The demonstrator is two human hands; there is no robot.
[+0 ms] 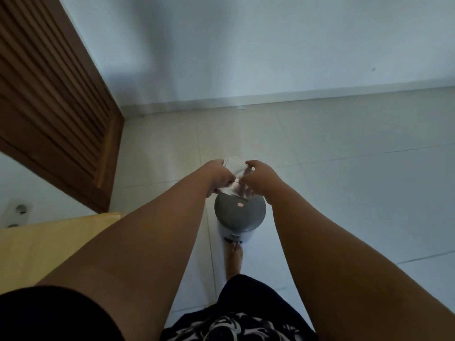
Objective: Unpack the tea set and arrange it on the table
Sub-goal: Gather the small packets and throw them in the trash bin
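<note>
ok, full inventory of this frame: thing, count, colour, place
pedal bin: 1, grey domed lid shut, pale body, on floor directly below the hands
crumpled wrapping: 1, white and clear, held between both hands above the bin
louvred door: 1, dark brown, upper left
wall socket: 1, white, low on left wall
table corner: 1, yellow wood, lower left
floor tiles: pale, throughout
left hand: 1, gripping the wrapping
right hand: 1, gripping the wrapping
bare foot: 1, at the bin's pedal

Grey bin lid (240, 209); brown louvred door (49, 94); white wrapping (235, 168).
</note>
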